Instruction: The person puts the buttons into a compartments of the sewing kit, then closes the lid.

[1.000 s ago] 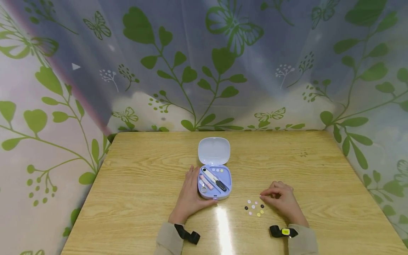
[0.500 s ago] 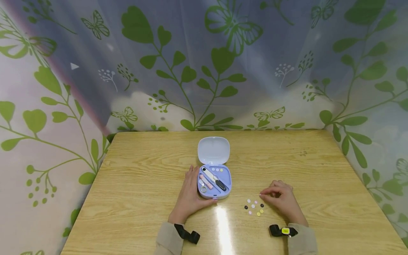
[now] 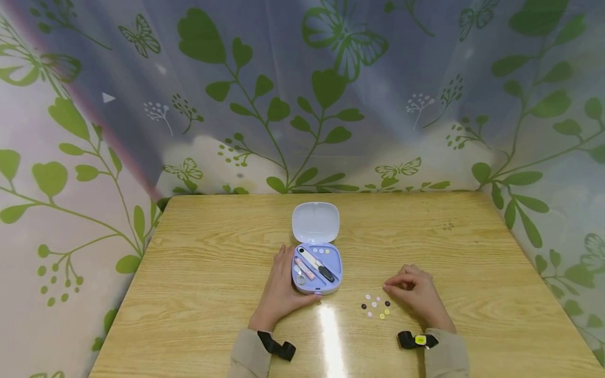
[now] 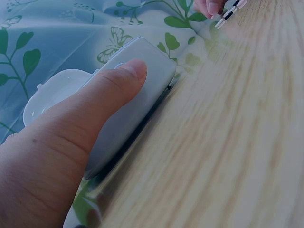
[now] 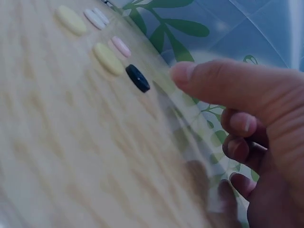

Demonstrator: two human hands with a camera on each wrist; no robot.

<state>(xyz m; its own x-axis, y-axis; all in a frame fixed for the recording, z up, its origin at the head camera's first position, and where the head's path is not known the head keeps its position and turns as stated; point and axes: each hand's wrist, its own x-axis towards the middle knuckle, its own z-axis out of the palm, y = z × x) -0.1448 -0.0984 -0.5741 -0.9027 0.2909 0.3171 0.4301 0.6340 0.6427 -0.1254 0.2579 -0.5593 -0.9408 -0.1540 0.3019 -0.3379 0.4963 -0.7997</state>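
Note:
My left hand (image 3: 281,289) grips the left side and front of an open lilac case (image 3: 336,283), its thumb on the front wall, as the left wrist view also shows. A black-and-white long tool (image 3: 309,257), a pink-patterned stick-like piece (image 3: 304,268), a silver ring-shaped piece (image 3: 300,280) and a few small buttons (image 3: 321,251) lie inside. My right hand (image 3: 417,293) hovers low, right of several loose buttons on the table. Its thumb and forefinger tips are close together; whether a button sits between them is hidden. A black button (image 5: 137,78) lies near the thumb in the right wrist view.
The case's white lid (image 3: 315,222) stands raised at its back. Loose white, pink, black and yellow buttons (image 3: 382,316) lie in a cluster between the case and my right hand. The wooden table (image 3: 212,236) meets a patterned curtain (image 3: 264,173) at the back.
The whole head view has shifted very slightly. Both hands, the case and the buttons keep their places relative to each other.

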